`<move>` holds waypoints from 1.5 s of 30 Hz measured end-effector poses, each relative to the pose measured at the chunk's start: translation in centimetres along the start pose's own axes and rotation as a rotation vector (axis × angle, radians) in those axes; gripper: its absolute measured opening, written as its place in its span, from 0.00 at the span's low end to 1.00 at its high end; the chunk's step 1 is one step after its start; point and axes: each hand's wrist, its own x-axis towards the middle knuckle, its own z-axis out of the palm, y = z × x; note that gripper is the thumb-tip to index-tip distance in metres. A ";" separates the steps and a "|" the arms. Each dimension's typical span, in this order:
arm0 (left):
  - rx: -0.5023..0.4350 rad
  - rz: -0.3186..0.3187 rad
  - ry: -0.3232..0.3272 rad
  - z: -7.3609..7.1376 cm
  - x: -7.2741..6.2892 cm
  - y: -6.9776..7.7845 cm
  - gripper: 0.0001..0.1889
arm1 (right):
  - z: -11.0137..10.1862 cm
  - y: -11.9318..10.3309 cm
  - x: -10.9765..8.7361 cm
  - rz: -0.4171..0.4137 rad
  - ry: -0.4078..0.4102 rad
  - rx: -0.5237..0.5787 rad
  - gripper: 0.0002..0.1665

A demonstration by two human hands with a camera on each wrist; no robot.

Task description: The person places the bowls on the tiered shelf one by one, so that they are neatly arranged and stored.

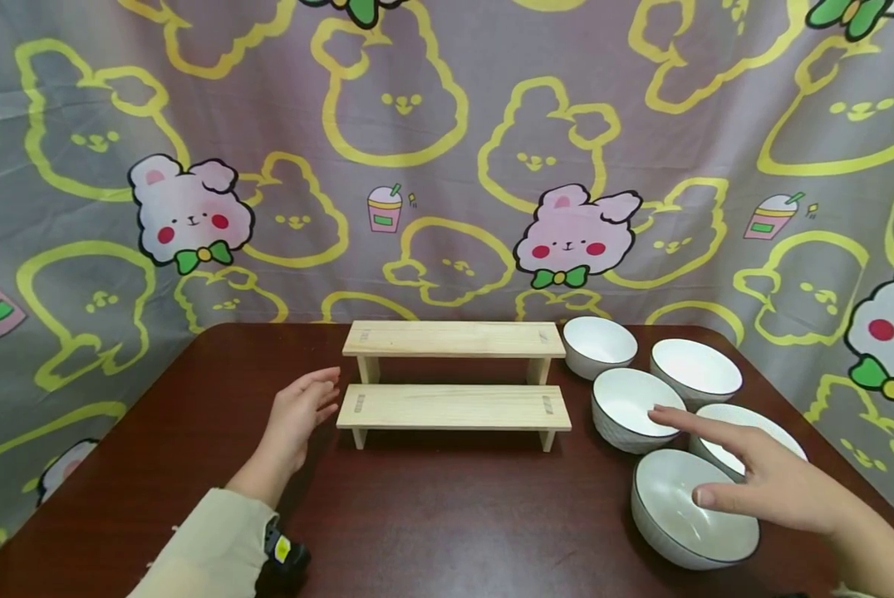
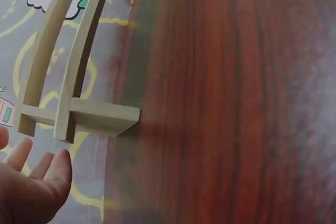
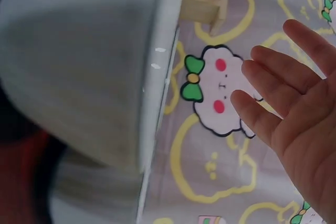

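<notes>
Probably the glazed bowl (image 1: 690, 507) near the desk's right front corner is heavy, slippery and breakable, best pinched at its rim, while the right hand (image 1: 772, 486) hovers open above it and the left hand (image 1: 297, 413) is open too.

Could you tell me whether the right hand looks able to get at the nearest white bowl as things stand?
Probably yes. The right hand hovers open just over the nearest white bowl, fingers straight, and nothing lies between them; the other bowls sit behind and beside it.

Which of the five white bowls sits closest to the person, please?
The big bowl at the front of the group, right under the right hand; the other four lie farther back, toward the curtain.
</notes>
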 end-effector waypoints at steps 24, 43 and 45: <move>-0.165 -0.141 -0.053 1.9 0.0 -2.2 0.25 | 4.8 2.1 -3.8 0.139 0.047 -0.094 0.50; -0.275 -0.098 -0.027 2.6 0.3 -3.2 0.24 | 5.6 2.0 -3.6 0.220 0.053 -0.167 0.53; -0.278 -0.098 -0.024 2.7 0.4 -3.3 0.24 | 5.5 1.9 -3.6 0.233 0.047 -0.179 0.52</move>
